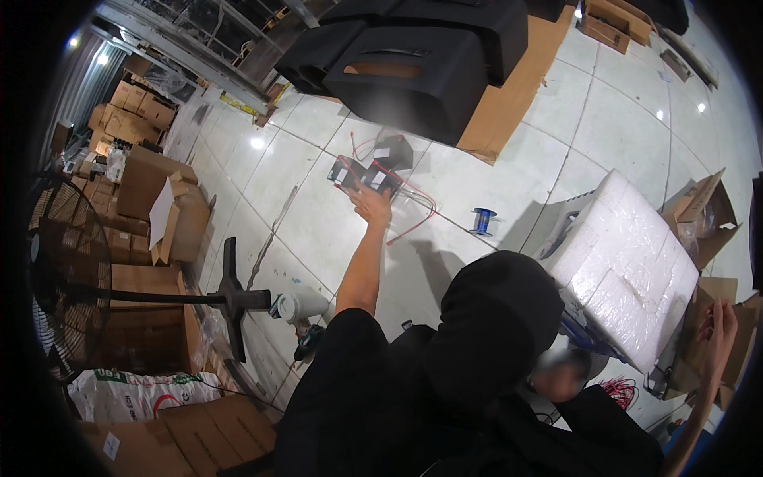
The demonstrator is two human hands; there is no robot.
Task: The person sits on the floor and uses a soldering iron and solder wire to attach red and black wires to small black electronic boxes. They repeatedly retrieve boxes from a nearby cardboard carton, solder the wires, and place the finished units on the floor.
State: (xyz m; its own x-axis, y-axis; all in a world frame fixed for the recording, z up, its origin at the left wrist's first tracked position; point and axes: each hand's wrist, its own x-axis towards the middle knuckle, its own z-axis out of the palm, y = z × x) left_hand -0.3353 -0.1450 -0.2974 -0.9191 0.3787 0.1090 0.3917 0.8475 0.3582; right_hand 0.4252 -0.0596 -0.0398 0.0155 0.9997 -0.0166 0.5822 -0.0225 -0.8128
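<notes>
1. A person in a black hood (493,318) is leaning left of the white foam block (628,270).
2. The right hand (719,322) is hovering right of the block, fingers partly curled; its grip cannot be told.
3. A blue spool (482,222) is standing just left of the block.
4. The left hand (371,205) is touching the small black boxes (393,153), well left of the block, fingers part-spread; whether it is gripping one cannot be told.
5. The boxes are standing grouped, but a red wire (434,208) is trailing loose: apparently, the work is sitting partway.
</notes>
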